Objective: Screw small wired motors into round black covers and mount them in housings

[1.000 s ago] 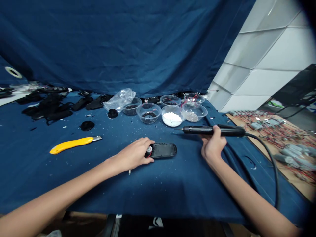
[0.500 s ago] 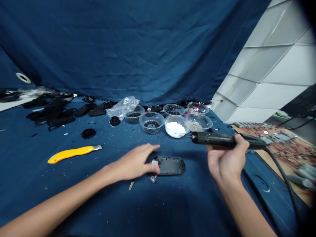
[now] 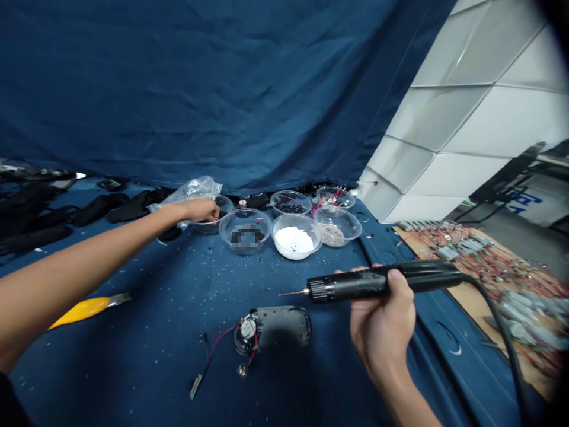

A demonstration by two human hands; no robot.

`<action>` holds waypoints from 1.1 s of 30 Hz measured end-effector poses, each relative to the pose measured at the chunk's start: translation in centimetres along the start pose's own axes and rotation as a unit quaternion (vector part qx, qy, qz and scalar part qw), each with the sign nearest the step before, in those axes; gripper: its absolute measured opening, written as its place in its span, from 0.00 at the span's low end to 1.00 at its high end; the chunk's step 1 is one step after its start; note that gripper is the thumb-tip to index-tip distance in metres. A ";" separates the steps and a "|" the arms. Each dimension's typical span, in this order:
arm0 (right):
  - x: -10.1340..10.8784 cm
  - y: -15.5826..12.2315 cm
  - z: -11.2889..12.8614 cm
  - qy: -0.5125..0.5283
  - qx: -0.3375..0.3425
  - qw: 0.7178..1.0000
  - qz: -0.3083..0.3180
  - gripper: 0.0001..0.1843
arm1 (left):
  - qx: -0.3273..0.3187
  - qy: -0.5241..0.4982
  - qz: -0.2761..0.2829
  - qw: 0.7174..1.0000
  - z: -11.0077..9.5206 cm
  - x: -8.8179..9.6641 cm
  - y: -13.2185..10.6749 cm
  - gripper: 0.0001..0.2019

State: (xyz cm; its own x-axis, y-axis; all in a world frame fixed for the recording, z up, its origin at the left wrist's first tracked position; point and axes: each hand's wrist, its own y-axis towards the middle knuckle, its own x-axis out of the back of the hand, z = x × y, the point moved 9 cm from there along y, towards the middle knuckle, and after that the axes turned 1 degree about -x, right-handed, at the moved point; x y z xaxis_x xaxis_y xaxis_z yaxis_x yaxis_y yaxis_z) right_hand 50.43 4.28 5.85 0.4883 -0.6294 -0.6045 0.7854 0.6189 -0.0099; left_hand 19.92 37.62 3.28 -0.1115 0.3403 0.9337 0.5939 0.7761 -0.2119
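reaching long, holding high

from here i see a blue backdrop [image 3: 178,89] hanging behind a table draped in blue cloth [image 3: 146,379], with white wall panels [image 3: 462,118] off to the right. beyond the table's right edge lies a board [image 3: 471,264] crowded with wired parts, kept off the cloth. black strips [image 3: 98,207] are piled toward the far left, and a yellow utility knife [image 3: 84,308] lies near my left arm, with its blade pointing right.

along the far side, clear bowls sit close together, apparently to keep each kind of small part separate. one bowl [image 3: 293,240] holds white granules, another [image 3: 336,232] tan beads, and the dark contents of a third [image 3: 245,232] are blurred.

my left hand [image 3: 200,209] is stretched across to the leftmost bowl [image 3: 224,207], beside a plastic bag [image 3: 191,190]. i can't tell whether it is pinching anything.

my right hand [image 3: 382,320] is wrapped firmly around a soldering iron [image 3: 331,287], keeping the tip raised off the cloth and pointed left. its cable [image 3: 500,332] trails away to the right.

the black casing [image 3: 284,325] lies untouched in the near middle of the cloth, between my hands, with a round disc [image 3: 246,335] at its left end and red wires [image 3: 220,344] spilling out.
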 end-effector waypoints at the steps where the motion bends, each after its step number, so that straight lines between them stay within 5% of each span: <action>1: 0.0 0.0 0.0 0.001 -0.001 1.000 -0.002 0.06 | 0.002 0.001 0.005 1.000 0.2 -0.3 0.1 0.05; 9: -0.1 0.4 -0.6 -0.007 -0.019 1.000 0.002 0.09 | 0.026 -0.010 -0.024 0.999 1.2 0.2 0.0 0.08; 18: 0.5 1.2 -2.3 -0.001 -0.063 0.998 -0.008 0.15 | 0.031 -0.054 -0.143 0.988 -1.1 2.9 -1.9 0.05; 22: 0.6 1.3 -2.4 0.013 -0.078 0.997 -0.012 0.14 | 0.034 -0.094 -0.268 0.958 -4.9 5.2 -5.8 0.12; 25: 0.4 1.0 -2.7 0.033 -0.111 0.993 -0.006 0.13 | 0.000 -0.188 -0.377 0.907 -9.8 4.9 -11.3 0.12; 27: 0.1 0.6 -3.2 0.045 -0.141 0.989 -0.002 0.12 | -0.051 -0.266 -0.416 0.868 -13.8 3.1 -15.2 0.09; 30: -0.3 -0.4 -4.0 0.054 -0.180 0.982 -0.001 0.11 | -0.063 -0.294 -0.413 0.860 -18.8 -0.8 -19.2 0.08; 33: -0.8 -1.4 -4.7 0.053 -0.199 0.979 0.008 0.10 | -0.042 -0.339 -0.427 0.837 -20.7 -3.6 -21.1 0.10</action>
State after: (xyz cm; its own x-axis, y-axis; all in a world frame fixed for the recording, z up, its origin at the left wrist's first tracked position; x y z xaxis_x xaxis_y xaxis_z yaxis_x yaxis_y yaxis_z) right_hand 47.19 6.09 2.61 0.4409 -0.5785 -0.6862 0.5570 0.7759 -0.2962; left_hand 24.31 9.00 10.39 -0.9339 -0.0751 0.3496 0.1168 0.8600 0.4967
